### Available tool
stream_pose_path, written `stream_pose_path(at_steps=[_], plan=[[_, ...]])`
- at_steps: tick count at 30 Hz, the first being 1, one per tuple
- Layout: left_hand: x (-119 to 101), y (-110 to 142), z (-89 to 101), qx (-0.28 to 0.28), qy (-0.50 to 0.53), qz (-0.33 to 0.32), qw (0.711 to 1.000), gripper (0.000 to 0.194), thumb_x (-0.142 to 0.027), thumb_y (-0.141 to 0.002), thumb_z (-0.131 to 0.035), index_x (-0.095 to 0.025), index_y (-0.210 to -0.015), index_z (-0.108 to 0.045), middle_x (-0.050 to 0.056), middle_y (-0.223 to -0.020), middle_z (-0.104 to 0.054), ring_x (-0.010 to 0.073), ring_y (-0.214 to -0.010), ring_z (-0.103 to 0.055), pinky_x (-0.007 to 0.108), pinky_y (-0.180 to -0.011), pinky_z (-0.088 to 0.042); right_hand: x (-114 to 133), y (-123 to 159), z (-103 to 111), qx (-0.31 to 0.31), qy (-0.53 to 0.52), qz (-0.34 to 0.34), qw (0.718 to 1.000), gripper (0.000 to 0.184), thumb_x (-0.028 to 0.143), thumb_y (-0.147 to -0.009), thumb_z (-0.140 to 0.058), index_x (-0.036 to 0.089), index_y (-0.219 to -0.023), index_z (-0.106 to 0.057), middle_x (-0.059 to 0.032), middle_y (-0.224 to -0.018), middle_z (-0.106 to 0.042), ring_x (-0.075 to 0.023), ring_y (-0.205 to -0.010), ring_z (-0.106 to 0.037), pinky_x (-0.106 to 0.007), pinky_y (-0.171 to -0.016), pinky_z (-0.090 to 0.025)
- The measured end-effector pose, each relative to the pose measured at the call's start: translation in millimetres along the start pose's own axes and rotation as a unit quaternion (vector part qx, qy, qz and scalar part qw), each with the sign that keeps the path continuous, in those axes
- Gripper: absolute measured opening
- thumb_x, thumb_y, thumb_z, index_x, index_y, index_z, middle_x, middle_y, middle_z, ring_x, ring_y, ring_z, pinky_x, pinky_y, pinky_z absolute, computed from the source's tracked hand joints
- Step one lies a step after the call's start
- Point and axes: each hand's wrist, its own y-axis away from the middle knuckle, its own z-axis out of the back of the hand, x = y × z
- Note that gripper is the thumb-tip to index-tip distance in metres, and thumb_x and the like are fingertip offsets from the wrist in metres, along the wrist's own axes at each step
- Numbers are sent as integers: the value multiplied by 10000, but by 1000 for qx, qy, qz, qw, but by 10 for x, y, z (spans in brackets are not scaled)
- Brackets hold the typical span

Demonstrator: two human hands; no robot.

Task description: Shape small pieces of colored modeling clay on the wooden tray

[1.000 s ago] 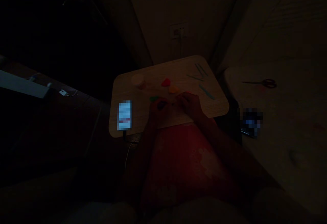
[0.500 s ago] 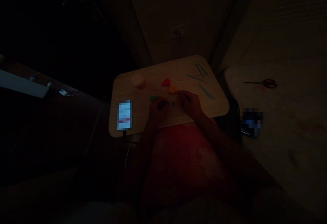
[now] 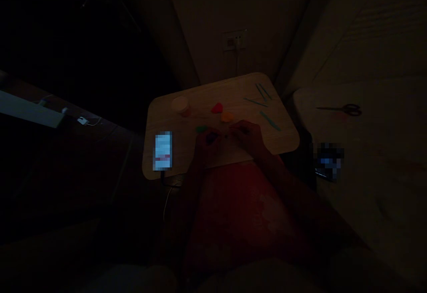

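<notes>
In the dim head view my left hand [image 3: 202, 145] is closed around a dark bluish lump [image 3: 211, 137], perhaps modelling clay, above the small wooden table [image 3: 180, 155]. A green piece [image 3: 201, 129] lies just beyond its knuckles. My right hand [image 3: 249, 136] is closed with the fingertips pinched together; darkness hides whatever is in them. Those fingertips are close to a yellow-orange lump [image 3: 227, 116], with a red lump [image 3: 217, 107] behind it. On the wood between my hands there is a tiny dark bit [image 3: 226, 136].
A lidded tub [image 3: 180, 105] stands at the table's back left, and a lit phone [image 3: 163, 150] is at front left. Several blue-green strips [image 3: 270, 121] lie at the right. Scissors [image 3: 340, 109] and a blurred dark device [image 3: 328, 161] rest on the pale surface beyond.
My right hand's fingertips have drawn slightly down and away from the yellow-orange lump. My left hand is nearly still. The picture has become a little darker.
</notes>
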Motion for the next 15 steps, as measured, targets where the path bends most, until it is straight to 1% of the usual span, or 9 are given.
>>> stream_pose_path(at_steps=[3,5,8,11,15], plan=[[16,3,-5,0,4,-1,1000,56,-232,-809,-675,-195,-852,-674,14,-847,-710,159,-785,-648,273,-732,-520,-9,-2,-10,-23,-1,-4,1000,164,340,-740,-789,190,-775,-733,-34,-749,-741,-161,-677,-653,-274,-616,-504],[15,7,-5,-3,4,5,1000,61,-237,-809,-676,-195,-853,-672,16,-854,-709,162,-791,-650,279,-742,-526,-23,-4,-18,-32,-11,-7,999,164,327,-710,-804,192,-766,-729,-31,-754,-739,-159,-677,-648,-267,-603,-496],[-1,13,-1,2,10,13,1000,65,-240,-816,-671,-196,-864,-674,21,-877,-718,166,-798,-656,283,-746,-534,-40,-7,-21,-21,-34,-16,999,173,368,-771,-755,199,-805,-758,-30,-732,-731,-151,-632,-632,-260,-565,-481],[-4,11,4,9,5,13,1000,56,-234,-812,-672,-200,-856,-676,21,-875,-724,169,-801,-660,283,-745,-539,-42,-10,-9,-12,-22,-17,1000,217,402,-836,-698,204,-795,-778,-26,-675,-709,-143,-578,-604,-260,-540,-470],[36,3,5,9,1,2,1000,76,-251,-817,-683,-197,-870,-685,22,-872,-725,170,-806,-662,287,-756,-537,-26,-12,2,-19,1,-2,1000,211,398,-832,-716,206,-804,-798,-43,-742,-746,-154,-616,-633,-270,-571,-498]])
